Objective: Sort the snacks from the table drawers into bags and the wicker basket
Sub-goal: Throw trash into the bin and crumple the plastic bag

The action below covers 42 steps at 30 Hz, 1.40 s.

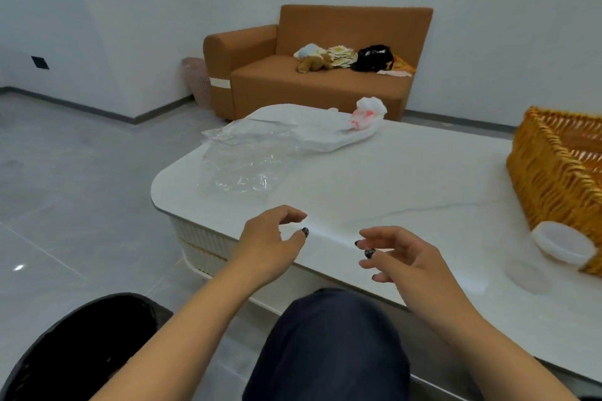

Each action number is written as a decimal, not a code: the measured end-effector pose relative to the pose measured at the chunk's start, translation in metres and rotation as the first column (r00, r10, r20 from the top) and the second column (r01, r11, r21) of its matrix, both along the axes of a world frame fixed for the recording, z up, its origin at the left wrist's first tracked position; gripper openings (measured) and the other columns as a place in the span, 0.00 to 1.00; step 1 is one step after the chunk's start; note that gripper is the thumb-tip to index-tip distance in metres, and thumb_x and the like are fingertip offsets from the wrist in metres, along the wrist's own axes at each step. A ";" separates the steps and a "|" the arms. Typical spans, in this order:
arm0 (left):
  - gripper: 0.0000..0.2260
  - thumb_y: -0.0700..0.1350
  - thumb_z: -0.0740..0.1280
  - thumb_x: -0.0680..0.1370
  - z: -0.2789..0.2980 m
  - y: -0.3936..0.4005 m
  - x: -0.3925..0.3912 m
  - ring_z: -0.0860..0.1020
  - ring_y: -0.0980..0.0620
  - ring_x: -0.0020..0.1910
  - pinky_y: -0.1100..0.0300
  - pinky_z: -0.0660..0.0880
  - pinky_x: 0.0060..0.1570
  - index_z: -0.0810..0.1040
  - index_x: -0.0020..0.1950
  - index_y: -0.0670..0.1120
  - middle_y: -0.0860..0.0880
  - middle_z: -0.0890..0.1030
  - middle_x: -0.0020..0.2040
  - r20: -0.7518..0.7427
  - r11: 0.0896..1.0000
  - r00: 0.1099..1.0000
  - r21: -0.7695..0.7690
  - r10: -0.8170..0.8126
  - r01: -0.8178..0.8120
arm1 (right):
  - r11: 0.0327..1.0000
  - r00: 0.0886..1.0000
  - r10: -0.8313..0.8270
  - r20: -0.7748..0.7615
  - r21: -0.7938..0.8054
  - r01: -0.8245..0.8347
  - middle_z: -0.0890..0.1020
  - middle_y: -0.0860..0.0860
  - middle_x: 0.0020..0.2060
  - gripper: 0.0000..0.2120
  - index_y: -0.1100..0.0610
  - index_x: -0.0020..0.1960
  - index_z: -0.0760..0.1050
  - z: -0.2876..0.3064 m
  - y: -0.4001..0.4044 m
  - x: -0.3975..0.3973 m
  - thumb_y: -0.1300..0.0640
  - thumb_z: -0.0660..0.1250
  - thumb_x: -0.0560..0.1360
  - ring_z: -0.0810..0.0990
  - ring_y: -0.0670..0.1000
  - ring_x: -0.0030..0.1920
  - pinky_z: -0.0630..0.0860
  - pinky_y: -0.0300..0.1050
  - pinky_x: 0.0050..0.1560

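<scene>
A clear plastic bag (pixel 242 158) lies crumpled on the left part of the white marble table (pixel 374 179). Behind it lies a white plastic bag with red print (pixel 345 127). The wicker basket (pixel 560 172) stands at the table's right edge, partly cut off by the frame. My left hand (pixel 270 244) hovers over the table's near edge with loosely curled fingers and holds nothing. My right hand (pixel 400 257) hovers beside it, fingers also loosely curled and empty. No snacks or drawers are visible.
A white plastic lid or container (pixel 563 242) leans against the basket's near corner. A brown sofa (pixel 309 68) with clothes, a soft toy and a black bag stands behind the table. A black bin (pixel 81 348) sits on the floor at lower left. My knee (pixel 329 345) is below the table edge.
</scene>
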<state>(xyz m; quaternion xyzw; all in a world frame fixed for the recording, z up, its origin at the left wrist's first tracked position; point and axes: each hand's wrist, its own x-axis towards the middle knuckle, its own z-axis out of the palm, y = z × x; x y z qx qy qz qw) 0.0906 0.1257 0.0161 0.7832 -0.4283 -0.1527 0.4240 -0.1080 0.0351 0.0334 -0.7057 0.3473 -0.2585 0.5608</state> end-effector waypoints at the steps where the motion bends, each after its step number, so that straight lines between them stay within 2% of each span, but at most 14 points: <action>1: 0.10 0.46 0.68 0.78 0.002 -0.011 -0.005 0.74 0.64 0.57 0.65 0.71 0.59 0.79 0.60 0.53 0.62 0.77 0.55 0.013 1.000 1.000 0.002 -0.023 0.023 | 0.999 1.000 -0.014 -0.024 -0.033 0.013 0.84 0.42 0.46 0.13 0.46 0.51 0.79 -0.003 -0.010 -0.007 0.63 0.65 0.76 0.83 0.46 0.46 0.79 0.43 0.47; 6: 0.15 0.45 0.67 0.78 -0.008 -0.071 -0.005 0.73 0.58 0.63 0.61 0.70 0.64 0.74 0.65 0.51 0.55 0.76 0.63 0.056 0.997 0.997 0.051 -0.056 0.053 | 0.989 0.984 -0.124 -0.125 -0.097 0.112 0.83 0.41 0.48 0.12 0.44 0.52 0.78 -0.036 -0.064 -0.022 0.61 0.66 0.75 0.81 0.49 0.47 0.80 0.51 0.51; 11: 0.25 0.45 0.66 0.79 -0.033 -0.148 0.014 0.64 0.49 0.72 0.61 0.63 0.65 0.63 0.74 0.46 0.48 0.62 0.74 0.194 0.992 0.981 0.128 -0.024 -0.001 | 0.959 0.962 -0.184 -0.201 -0.252 0.131 0.74 0.40 0.55 0.12 0.45 0.59 0.72 -0.069 -0.112 -0.005 0.57 0.64 0.78 0.77 0.42 0.46 0.71 0.31 0.43; 14: 0.24 0.46 0.62 0.81 -0.054 -0.195 0.034 0.53 0.46 0.78 0.54 0.59 0.72 0.60 0.76 0.45 0.45 0.52 0.79 0.323 0.978 0.946 0.192 0.015 -0.081 | 0.922 0.928 -0.280 -0.245 -0.340 0.189 0.72 0.40 0.55 0.15 0.48 0.63 0.70 -0.089 -0.137 0.006 0.57 0.63 0.78 0.76 0.41 0.40 0.70 0.36 0.42; 17: 0.19 0.49 0.56 0.84 -0.076 -0.234 0.061 0.45 0.47 0.79 0.54 0.50 0.75 0.67 0.73 0.44 0.44 0.50 0.80 0.478 0.972 0.875 0.230 -0.080 -0.038 | 0.892 0.883 -0.347 -0.316 -0.402 0.207 0.70 0.36 0.60 0.17 0.45 0.65 0.66 -0.096 -0.157 0.022 0.51 0.62 0.77 0.76 0.42 0.38 0.68 0.42 0.42; 19: 0.18 0.53 0.57 0.83 -0.086 -0.254 0.078 0.44 0.49 0.79 0.55 0.47 0.75 0.73 0.68 0.46 0.45 0.51 0.80 0.491 0.975 0.855 0.213 -0.168 0.069 | 0.887 0.851 -0.358 -0.385 -0.424 0.181 0.68 0.37 0.65 0.21 0.44 0.69 0.61 -0.094 -0.165 0.032 0.45 0.60 0.77 0.78 0.46 0.43 0.67 0.42 0.44; 21: 0.17 0.53 0.59 0.82 -0.090 -0.276 0.095 0.43 0.50 0.79 0.55 0.44 0.75 0.76 0.66 0.47 0.47 0.51 0.81 0.534 0.984 0.831 0.155 -0.154 0.082 | 0.876 0.809 -0.362 -0.463 -0.466 0.126 0.64 0.37 0.67 0.24 0.44 0.71 0.57 -0.094 -0.167 0.039 0.41 0.57 0.77 0.78 0.46 0.48 0.66 0.41 0.45; 23: 0.16 0.53 0.59 0.82 -0.088 -0.300 0.109 0.42 0.47 0.79 0.51 0.43 0.76 0.77 0.65 0.48 0.45 0.48 0.81 0.614 0.989 0.787 0.146 -0.064 -0.034 | 0.864 0.768 -0.355 -0.533 -0.501 0.051 0.60 0.36 0.68 0.26 0.43 0.72 0.52 -0.092 -0.166 0.042 0.38 0.54 0.77 0.78 0.46 0.51 0.65 0.40 0.44; 26: 0.17 0.54 0.57 0.81 -0.087 -0.326 0.121 0.40 0.43 0.79 0.42 0.44 0.75 0.77 0.62 0.47 0.43 0.48 0.80 0.672 0.935 0.740 0.259 0.007 -0.244 | 0.871 0.737 -0.352 -0.578 -0.491 0.031 0.56 0.35 0.70 0.27 0.42 0.73 0.48 -0.089 -0.165 0.043 0.39 0.53 0.78 0.77 0.45 0.52 0.63 0.39 0.43; 29: 0.22 0.52 0.55 0.81 -0.091 -0.335 0.124 0.49 0.46 0.79 0.41 0.50 0.73 0.68 0.71 0.41 0.44 0.59 0.78 0.609 0.902 0.792 0.315 0.046 -0.295 | 0.869 0.732 -0.350 -0.585 -0.494 0.021 0.55 0.36 0.70 0.27 0.42 0.72 0.47 -0.089 -0.166 0.044 0.39 0.54 0.78 0.77 0.44 0.50 0.63 0.39 0.42; 32: 0.20 0.43 0.59 0.79 -0.089 -0.327 0.117 0.62 0.43 0.73 0.47 0.60 0.69 0.68 0.71 0.38 0.42 0.66 0.73 0.617 0.951 0.781 0.174 0.098 -0.256 | 0.867 0.745 -0.356 -0.564 -0.497 0.039 0.56 0.36 0.70 0.28 0.42 0.72 0.47 -0.091 -0.166 0.043 0.40 0.55 0.77 0.77 0.45 0.52 0.63 0.39 0.43; 34: 0.23 0.39 0.59 0.79 -0.087 -0.317 0.108 0.63 0.42 0.73 0.49 0.63 0.68 0.64 0.74 0.37 0.41 0.63 0.76 0.648 0.971 0.757 0.120 0.081 -0.207 | 0.861 0.757 -0.368 -0.540 -0.505 0.058 0.58 0.37 0.69 0.27 0.43 0.72 0.49 -0.093 -0.166 0.042 0.40 0.55 0.77 0.77 0.45 0.52 0.64 0.40 0.43; 39: 0.27 0.36 0.58 0.80 -0.084 -0.282 0.076 0.57 0.41 0.77 0.48 0.65 0.69 0.54 0.78 0.37 0.41 0.51 0.80 0.711 0.973 0.703 0.164 -0.003 -0.162 | 0.877 0.842 -0.379 -0.384 -0.440 0.194 0.62 0.40 0.69 0.25 0.46 0.72 0.56 -0.098 -0.167 0.039 0.45 0.59 0.78 0.77 0.47 0.57 0.69 0.41 0.48; 42: 0.30 0.38 0.57 0.80 -0.080 -0.254 0.045 0.51 0.44 0.79 0.53 0.64 0.71 0.47 0.79 0.39 0.44 0.43 0.80 0.691 0.972 0.721 0.198 -0.048 -0.126 | 0.913 0.897 -0.369 -0.241 -0.274 0.302 0.64 0.44 0.69 0.23 0.49 0.70 0.61 -0.095 -0.165 0.033 0.48 0.63 0.78 0.76 0.50 0.61 0.72 0.44 0.57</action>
